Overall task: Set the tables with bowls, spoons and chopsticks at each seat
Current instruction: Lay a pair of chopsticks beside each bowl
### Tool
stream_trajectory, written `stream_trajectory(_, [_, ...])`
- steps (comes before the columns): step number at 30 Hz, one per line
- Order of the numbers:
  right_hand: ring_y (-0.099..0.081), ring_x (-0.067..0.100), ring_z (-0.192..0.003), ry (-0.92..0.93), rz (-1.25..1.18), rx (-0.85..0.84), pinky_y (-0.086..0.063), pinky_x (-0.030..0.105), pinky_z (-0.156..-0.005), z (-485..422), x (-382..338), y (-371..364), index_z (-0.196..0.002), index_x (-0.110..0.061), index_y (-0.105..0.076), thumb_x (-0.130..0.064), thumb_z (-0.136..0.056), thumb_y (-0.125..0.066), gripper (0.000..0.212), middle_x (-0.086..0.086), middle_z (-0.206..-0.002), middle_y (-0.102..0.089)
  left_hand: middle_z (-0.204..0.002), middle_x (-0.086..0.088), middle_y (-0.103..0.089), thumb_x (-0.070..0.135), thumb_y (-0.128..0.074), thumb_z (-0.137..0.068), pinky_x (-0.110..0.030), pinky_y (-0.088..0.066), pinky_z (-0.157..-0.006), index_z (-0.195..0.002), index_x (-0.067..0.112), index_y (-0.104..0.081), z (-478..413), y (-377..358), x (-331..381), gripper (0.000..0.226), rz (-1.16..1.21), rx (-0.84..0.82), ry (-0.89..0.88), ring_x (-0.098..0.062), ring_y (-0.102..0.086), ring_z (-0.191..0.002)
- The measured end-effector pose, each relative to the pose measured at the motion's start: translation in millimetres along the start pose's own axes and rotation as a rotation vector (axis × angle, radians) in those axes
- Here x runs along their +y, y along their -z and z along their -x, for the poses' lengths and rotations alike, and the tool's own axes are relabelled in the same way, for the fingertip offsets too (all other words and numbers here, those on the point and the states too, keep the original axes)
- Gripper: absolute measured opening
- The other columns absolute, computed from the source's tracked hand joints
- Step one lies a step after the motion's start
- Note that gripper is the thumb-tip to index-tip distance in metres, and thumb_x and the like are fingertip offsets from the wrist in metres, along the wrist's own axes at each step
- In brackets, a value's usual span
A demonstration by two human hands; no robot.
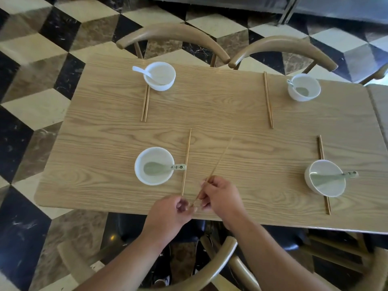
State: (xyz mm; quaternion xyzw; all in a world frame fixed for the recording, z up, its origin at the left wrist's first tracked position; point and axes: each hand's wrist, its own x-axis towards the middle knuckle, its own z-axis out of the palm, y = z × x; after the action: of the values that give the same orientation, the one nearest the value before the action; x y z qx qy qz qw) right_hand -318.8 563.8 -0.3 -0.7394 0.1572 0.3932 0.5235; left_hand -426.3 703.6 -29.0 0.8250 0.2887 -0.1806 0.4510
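Note:
A wooden table (231, 114) carries four white bowls, each with a spoon in it: near left bowl (154, 165), near right bowl (325, 178), far left bowl (160, 75), far right bowl (304, 87). Chopstick pairs lie by the far left (145, 103), the far right (268, 99) and the near right (323, 175) bowls. A single chopstick (186, 162) lies right of the near left bowl. My right hand (220, 196) pinches a second, tilted chopstick (218, 164). My left hand (172, 213) touches its near end with curled fingers.
Two wooden chairs (174, 36) stand at the far side and another chair back (210, 276) is right below me at the near edge. A second table's edge (380, 106) shows at the right. The floor has a checkered cube pattern.

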Motion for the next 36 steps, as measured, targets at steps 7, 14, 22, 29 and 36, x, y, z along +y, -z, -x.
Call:
stream_trajectory(7, [-0.068,0.008,-0.079,0.518,0.558,0.381,-0.055,0.022,-0.069,17.0,-37.9,47.3,-0.123,-0.026,-0.074,-0.018,-0.108,-0.057,0.024,-0.009,-0.098,-0.075,-0.085,0.012,-0.071,0.046,-0.076,-0.092,-0.022,-0.053,-0.072,-0.101,0.032,-0.069,-12.6,-0.5,-7.9,0.019,-0.042,0.151,0.129,-0.002,-0.066,-0.083])
stream_trajectory(14, [-0.062,0.028,-0.114,0.527,1.256,0.106,-0.06,0.046,-0.082,-55.9,-27.5,23.0,-0.134,-0.019,-0.063,0.002,-0.1,-0.047,0.043,0.001,-0.122,-0.061,-0.087,0.017,-0.074,0.038,-0.074,-0.095,-0.025,-0.055,-0.075,-0.089,0.03,-0.073,-25.0,-8.2,-19.5,0.01,0.004,0.129,0.15,0.0,-0.068,-0.09])
stream_trajectory(22, [-0.069,0.011,-0.073,0.177,0.663,0.215,-0.045,0.024,-0.053,-23.8,16.4,1.3,-0.133,-0.021,-0.059,-0.027,-0.105,-0.06,0.029,-0.007,-0.094,-0.071,-0.082,0.017,-0.069,0.042,-0.075,-0.095,-0.015,-0.039,-0.06,-0.086,0.034,-0.07,-29.5,-3.0,-18.2,0.014,-0.017,0.116,0.149,0.006,-0.062,-0.08])
stream_trajectory(29, [-0.064,0.007,-0.07,0.101,0.614,0.14,-0.044,0.024,-0.052,-28.7,36.3,-24.4,-0.12,-0.02,-0.063,-0.021,-0.102,-0.061,0.018,-0.011,-0.085,-0.067,-0.078,0.015,-0.074,0.042,-0.076,-0.094,-0.024,-0.05,-0.062,-0.089,0.032,-0.074,-32.0,-2.7,-16.7,0.011,0.031,0.092,0.188,-0.003,-0.069,-0.075])
stream_trajectory(36, [-0.074,0.021,-0.085,0.05,0.514,0.077,-0.063,0.036,-0.076,-42.6,30.9,-54.0,-0.107,-0.021,-0.068,-0.017,-0.095,-0.065,0.013,-0.001,-0.092,-0.076,-0.07,0.014,-0.076,0.032,-0.075,-0.094,-0.04,-0.063,-0.077,-0.083,0.031,-0.075,-36.0,0.7,-21.4,0.012,0.044,0.073,0.178,-0.009,-0.075,-0.073])
